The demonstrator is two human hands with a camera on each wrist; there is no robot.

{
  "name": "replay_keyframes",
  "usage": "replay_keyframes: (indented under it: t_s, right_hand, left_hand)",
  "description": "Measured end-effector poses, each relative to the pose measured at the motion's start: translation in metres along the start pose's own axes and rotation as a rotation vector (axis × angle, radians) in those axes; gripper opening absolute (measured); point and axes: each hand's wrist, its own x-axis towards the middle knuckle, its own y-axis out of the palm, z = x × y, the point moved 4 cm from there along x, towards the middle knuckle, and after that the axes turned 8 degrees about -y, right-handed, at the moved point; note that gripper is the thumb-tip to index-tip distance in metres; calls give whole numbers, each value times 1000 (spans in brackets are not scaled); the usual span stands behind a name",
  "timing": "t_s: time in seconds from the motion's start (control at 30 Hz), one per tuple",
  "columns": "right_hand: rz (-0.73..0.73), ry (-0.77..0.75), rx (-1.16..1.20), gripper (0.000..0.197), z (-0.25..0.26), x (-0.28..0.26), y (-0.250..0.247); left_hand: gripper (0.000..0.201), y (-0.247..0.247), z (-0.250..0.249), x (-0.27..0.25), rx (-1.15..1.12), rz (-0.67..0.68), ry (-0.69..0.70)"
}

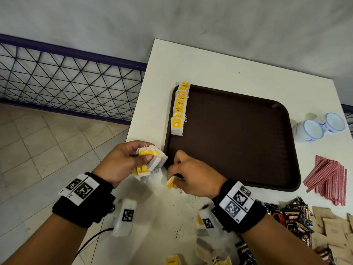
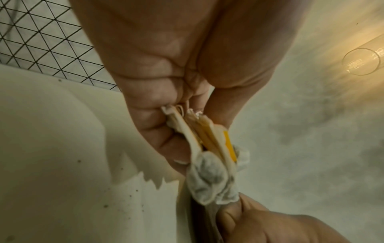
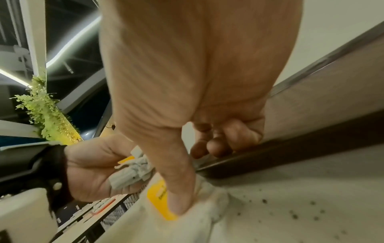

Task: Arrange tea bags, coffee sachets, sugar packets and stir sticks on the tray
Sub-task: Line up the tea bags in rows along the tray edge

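Hands pinch tea bags: left hand [image 1: 122, 161] a bunch [image 1: 150, 159], right hand [image 1: 193, 176] one [image 1: 172, 183], beside tray [image 1: 248, 178] corner.

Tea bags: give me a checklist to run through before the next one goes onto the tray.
1. Left hand grips the bunch of tea bags: ok.
2. Right hand pinches a single tea bag: ok.
3. Single bag free of the bunch: cannot tell.
4. Room on the tray below the row of tea bags: ok.
5. Row straight along the left rim: ok.
6. Table free of spilled specks: not ok.
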Motion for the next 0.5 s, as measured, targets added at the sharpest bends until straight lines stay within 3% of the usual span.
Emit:
replay_keyframes:
  t_s: [0.1, 0.3, 0.5]
  right_hand:
    - [-90, 4, 126, 5, -5, -2, -8]
    - [-331, 171, 575, 10, -29, 4, -51]
    - [-386, 256, 661, 8, -48, 30, -72]
  left_hand:
    - [26, -1, -1, 1, 3, -8, 2]
    - [24, 3, -5, 6, 2, 1, 6]
    - [25, 7, -11, 9, 6, 3, 14]
